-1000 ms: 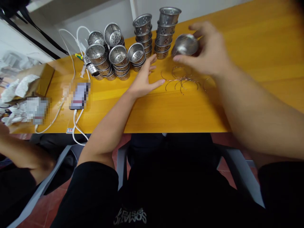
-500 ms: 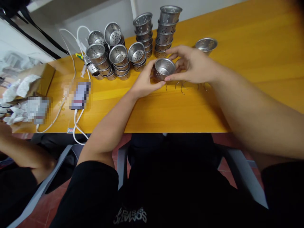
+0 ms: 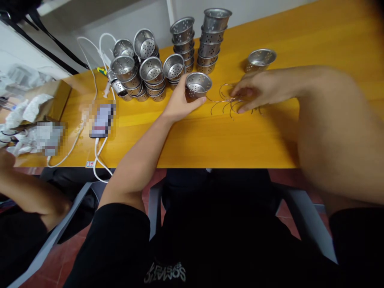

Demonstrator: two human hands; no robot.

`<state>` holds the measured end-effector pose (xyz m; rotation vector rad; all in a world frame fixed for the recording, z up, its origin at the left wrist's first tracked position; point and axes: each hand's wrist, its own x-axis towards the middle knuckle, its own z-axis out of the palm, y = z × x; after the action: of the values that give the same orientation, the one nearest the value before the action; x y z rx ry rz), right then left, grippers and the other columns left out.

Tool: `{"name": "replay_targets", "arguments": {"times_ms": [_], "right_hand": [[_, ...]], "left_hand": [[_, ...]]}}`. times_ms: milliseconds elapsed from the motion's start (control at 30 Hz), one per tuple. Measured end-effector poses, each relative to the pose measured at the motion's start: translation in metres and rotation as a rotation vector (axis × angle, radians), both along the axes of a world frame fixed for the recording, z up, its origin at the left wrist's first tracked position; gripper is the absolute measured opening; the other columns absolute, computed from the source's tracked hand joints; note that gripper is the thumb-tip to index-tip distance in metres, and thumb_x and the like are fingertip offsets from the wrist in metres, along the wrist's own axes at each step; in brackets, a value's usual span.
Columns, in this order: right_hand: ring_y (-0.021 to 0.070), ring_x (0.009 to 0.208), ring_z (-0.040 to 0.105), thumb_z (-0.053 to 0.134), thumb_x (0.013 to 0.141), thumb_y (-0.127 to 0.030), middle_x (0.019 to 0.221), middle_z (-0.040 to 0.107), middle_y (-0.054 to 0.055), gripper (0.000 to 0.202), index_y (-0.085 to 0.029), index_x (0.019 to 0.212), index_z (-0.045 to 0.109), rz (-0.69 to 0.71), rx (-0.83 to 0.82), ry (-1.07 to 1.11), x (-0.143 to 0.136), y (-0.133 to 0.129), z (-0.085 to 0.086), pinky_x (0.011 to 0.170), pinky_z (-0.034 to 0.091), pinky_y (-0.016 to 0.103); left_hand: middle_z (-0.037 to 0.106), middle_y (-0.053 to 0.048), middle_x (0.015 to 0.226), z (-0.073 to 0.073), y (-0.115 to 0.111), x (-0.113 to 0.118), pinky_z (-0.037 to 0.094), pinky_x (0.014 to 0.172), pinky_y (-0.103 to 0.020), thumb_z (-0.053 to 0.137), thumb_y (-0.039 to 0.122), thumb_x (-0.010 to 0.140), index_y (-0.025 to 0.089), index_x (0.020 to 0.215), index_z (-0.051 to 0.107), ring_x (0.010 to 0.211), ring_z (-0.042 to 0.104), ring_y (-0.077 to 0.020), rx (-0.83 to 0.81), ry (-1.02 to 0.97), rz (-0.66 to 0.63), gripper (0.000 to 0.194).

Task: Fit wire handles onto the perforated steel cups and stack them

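A small perforated metal cup (image 3: 196, 89) is in my left hand (image 3: 177, 103), its mouth facing up, with the thumb along the near side and the fingers around the left side. To its right, my right hand (image 3: 255, 91) reaches down over a loose pile of thin curved metal wires (image 3: 228, 105). Its fingers are bent, the thumb stands apart from them, and no wire is visibly lifted. Part of the pile is hidden beneath that hand. Behind it, a single perforated cup (image 3: 260, 60) stands on the table.
Stacks of perforated cups (image 3: 151, 72) and two taller stacks (image 3: 210, 40) line the back of the wooden table (image 3: 192, 144). On the left lie a phone (image 3: 103, 120) with white cables, a cardboard box (image 3: 57, 100) and crumpled plastic. Another person's arm (image 3: 33, 190) shows at far left.
My right hand has let go of the cup and moved right, down to the wires. My left hand keeps the cup and has shifted it slightly left.
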<state>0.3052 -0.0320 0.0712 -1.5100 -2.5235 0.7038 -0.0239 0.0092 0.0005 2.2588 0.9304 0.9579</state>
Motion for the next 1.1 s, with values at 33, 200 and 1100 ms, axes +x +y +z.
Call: {"name": "replay_targets", "arguments": {"times_ms": [33, 200, 1100], "right_hand": [[0.0223, 0.081, 0.071, 0.101, 0.077, -0.028, 0.1, 0.079, 0.002, 0.032, -0.027, 0.104, 0.082, -0.001, -0.026, -0.057, 0.0, 0.003, -0.001, 0.078, 0.055, 0.039], [0.0166, 0.071, 0.065, 0.09, 0.091, -0.024, 0.087, 0.077, -0.002, 0.01, -0.027, 0.097, 0.082, 0.009, -0.014, -0.142, -0.004, 0.009, -0.003, 0.073, 0.045, 0.034], [0.0241, 0.079, 0.066, 0.078, 0.088, -0.037, 0.089, 0.074, 0.004, 0.014, -0.028, 0.098, 0.075, -0.027, 0.189, 0.142, -0.006, -0.003, 0.002, 0.078, 0.055, 0.045]], "left_hand": [[0.061, -0.018, 0.155, 0.004, -0.004, 0.0, 0.046, 0.134, -0.048, 0.075, 0.081, 0.087, 0.022, 0.158, 0.036, 0.146, 0.064, -0.0317, -0.007, 0.008, 0.008, 0.1], [0.064, -0.016, 0.154, 0.013, -0.016, 0.002, 0.049, 0.131, -0.048, 0.075, 0.084, 0.083, 0.025, 0.157, 0.042, 0.144, 0.066, -0.031, -0.046, 0.028, 0.038, 0.101], [0.048, -0.015, 0.172, 0.018, -0.014, 0.001, 0.047, 0.137, -0.05, 0.069, 0.069, 0.092, 0.032, 0.173, 0.017, 0.157, 0.056, -0.031, -0.004, 0.02, 0.055, 0.104]]}}
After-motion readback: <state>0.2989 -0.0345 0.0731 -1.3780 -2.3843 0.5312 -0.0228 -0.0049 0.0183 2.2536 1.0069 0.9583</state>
